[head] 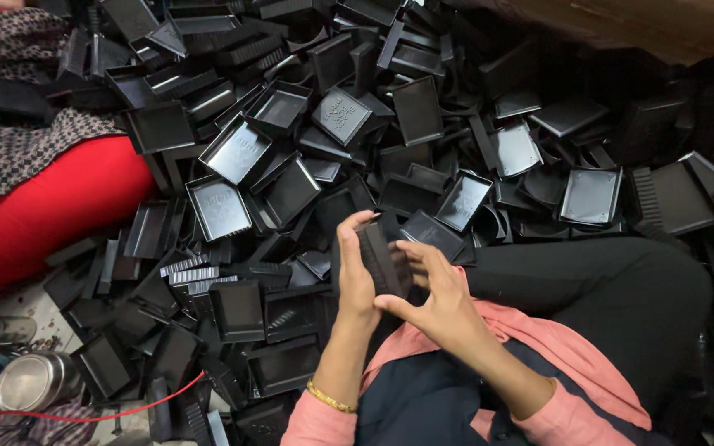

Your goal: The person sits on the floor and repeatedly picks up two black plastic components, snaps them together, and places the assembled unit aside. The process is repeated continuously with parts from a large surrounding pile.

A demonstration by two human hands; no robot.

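Black plastic part [382,260], held above the lap before the heap of black trays [291,165], is best kept steady with the left hand [355,277] fingers wrapped around its edge while the right hand [440,306] fingers, half spread, press squarely on its face.
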